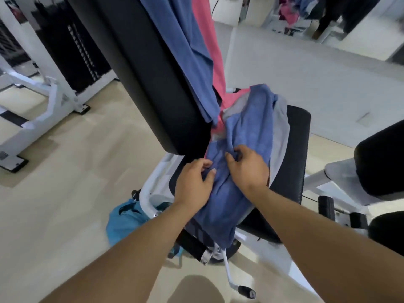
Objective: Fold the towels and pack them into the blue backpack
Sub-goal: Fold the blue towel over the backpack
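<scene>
Blue towel (238,149) heaped on the black bench (295,154), bunched so both hands can gather it for a fold. Left hand (193,182) fingers pinching a ridge of cloth; right hand (247,167) fingers curled into another. Blue backpack (124,217) down left on the floor, half hidden behind the white frame (146,197). More towels (185,47) draped far up, tops cut off

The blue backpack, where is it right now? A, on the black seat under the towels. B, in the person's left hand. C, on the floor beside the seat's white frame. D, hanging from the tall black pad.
C: the blue backpack sits on the floor against the white frame, while the left hand and right hand both grip the blue towel on the seat.
</scene>
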Demonstrator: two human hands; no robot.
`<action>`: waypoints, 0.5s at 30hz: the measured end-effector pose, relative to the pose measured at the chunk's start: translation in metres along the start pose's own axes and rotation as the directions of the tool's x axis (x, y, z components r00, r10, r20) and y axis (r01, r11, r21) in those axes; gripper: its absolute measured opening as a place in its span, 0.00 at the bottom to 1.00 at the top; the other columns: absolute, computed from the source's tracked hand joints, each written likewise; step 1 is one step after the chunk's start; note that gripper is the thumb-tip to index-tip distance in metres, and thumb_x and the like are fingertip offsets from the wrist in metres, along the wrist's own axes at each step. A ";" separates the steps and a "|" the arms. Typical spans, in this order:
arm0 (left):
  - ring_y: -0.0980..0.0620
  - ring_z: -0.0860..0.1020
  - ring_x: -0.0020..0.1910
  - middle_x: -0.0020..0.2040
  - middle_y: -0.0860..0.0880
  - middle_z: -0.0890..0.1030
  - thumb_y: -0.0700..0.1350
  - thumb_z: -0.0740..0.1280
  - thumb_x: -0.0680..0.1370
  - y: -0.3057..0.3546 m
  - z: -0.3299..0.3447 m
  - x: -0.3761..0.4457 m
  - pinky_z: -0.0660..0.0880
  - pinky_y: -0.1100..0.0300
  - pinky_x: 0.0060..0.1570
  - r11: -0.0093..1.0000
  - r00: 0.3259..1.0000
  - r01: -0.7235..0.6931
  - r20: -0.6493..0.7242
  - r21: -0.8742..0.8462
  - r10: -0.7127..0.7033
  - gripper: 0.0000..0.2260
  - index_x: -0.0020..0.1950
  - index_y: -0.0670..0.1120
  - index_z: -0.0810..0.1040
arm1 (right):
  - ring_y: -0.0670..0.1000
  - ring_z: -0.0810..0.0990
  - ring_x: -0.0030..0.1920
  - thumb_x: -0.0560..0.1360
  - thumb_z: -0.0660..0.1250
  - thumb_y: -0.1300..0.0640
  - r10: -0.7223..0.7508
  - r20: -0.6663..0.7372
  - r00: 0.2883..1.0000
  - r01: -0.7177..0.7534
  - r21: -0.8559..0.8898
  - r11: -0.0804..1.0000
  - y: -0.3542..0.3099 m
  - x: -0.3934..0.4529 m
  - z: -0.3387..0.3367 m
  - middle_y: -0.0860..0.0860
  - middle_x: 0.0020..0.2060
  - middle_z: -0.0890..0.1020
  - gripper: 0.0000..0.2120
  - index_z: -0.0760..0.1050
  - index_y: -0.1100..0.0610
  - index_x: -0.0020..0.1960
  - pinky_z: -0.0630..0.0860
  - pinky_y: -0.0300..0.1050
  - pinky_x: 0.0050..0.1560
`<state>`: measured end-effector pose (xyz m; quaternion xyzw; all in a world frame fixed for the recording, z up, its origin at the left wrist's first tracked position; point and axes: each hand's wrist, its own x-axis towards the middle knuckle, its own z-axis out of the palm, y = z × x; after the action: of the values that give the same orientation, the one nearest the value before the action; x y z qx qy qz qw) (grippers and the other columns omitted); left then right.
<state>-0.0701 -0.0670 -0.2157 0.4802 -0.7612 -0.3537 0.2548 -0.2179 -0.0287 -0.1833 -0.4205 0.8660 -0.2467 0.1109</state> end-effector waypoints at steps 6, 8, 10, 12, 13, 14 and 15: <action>0.55 0.78 0.55 0.56 0.57 0.79 0.55 0.70 0.77 -0.020 0.019 0.004 0.76 0.57 0.54 0.988 0.975 -0.152 -0.163 -0.010 0.148 0.15 0.61 0.53 0.76 | 0.47 0.76 0.36 0.80 0.63 0.42 -0.082 -0.195 0.977 0.108 0.129 0.986 0.010 0.000 0.013 0.48 0.33 0.79 0.15 0.71 0.52 0.41 0.70 0.45 0.34; 0.56 0.78 0.54 0.57 0.58 0.79 0.57 0.69 0.78 -0.021 0.019 0.000 0.77 0.56 0.52 0.987 0.970 -0.158 -0.189 -0.010 0.153 0.15 0.62 0.55 0.74 | 0.45 0.78 0.37 0.81 0.63 0.42 -0.117 -0.235 0.965 0.167 0.207 0.964 0.012 -0.003 0.013 0.49 0.34 0.80 0.16 0.75 0.53 0.43 0.72 0.46 0.37; 0.55 0.79 0.55 0.59 0.58 0.79 0.57 0.67 0.79 -0.021 0.015 -0.005 0.77 0.54 0.52 0.986 0.965 -0.164 -0.206 -0.003 0.160 0.16 0.64 0.55 0.72 | 0.45 0.79 0.40 0.81 0.64 0.44 -0.124 -0.297 0.947 0.226 0.339 0.913 0.010 -0.005 0.011 0.46 0.36 0.82 0.13 0.77 0.52 0.45 0.76 0.49 0.44; 0.53 0.79 0.58 0.62 0.56 0.79 0.56 0.66 0.80 -0.022 0.011 -0.012 0.77 0.52 0.57 0.985 0.968 -0.169 -0.191 -0.030 0.160 0.17 0.68 0.54 0.71 | 0.42 0.78 0.39 0.81 0.65 0.46 -0.111 -0.369 0.923 0.292 0.482 0.826 0.007 -0.011 0.006 0.43 0.36 0.80 0.10 0.76 0.51 0.46 0.74 0.44 0.47; 0.53 0.79 0.59 0.65 0.55 0.78 0.56 0.65 0.81 -0.022 0.008 -0.016 0.76 0.50 0.60 0.984 0.974 -0.164 -0.166 -0.065 0.151 0.18 0.69 0.54 0.70 | 0.42 0.76 0.38 0.81 0.65 0.46 -0.108 -0.407 0.907 0.332 0.534 0.777 0.004 -0.018 0.001 0.43 0.35 0.78 0.10 0.74 0.51 0.46 0.73 0.41 0.47; 0.54 0.78 0.62 0.67 0.55 0.77 0.55 0.65 0.81 -0.020 0.004 -0.022 0.76 0.49 0.63 0.982 0.979 -0.156 -0.149 -0.111 0.139 0.19 0.71 0.53 0.69 | 0.42 0.75 0.36 0.82 0.65 0.47 -0.105 -0.450 0.887 0.376 0.571 0.729 0.000 -0.026 -0.005 0.43 0.35 0.77 0.10 0.74 0.52 0.46 0.72 0.38 0.45; 0.55 0.76 0.65 0.69 0.54 0.76 0.55 0.64 0.82 -0.017 -0.001 -0.028 0.75 0.49 0.65 0.977 0.981 -0.148 -0.146 -0.156 0.126 0.20 0.73 0.53 0.68 | 0.41 0.74 0.36 0.82 0.65 0.49 -0.103 -0.490 0.866 0.420 0.599 0.682 -0.005 -0.036 -0.012 0.44 0.35 0.76 0.09 0.74 0.53 0.46 0.71 0.36 0.43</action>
<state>-0.0486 -0.0471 -0.2291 0.4263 -0.7414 -0.3642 0.3687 -0.1972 0.0005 -0.1705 -0.4081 0.6430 -0.6472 0.0336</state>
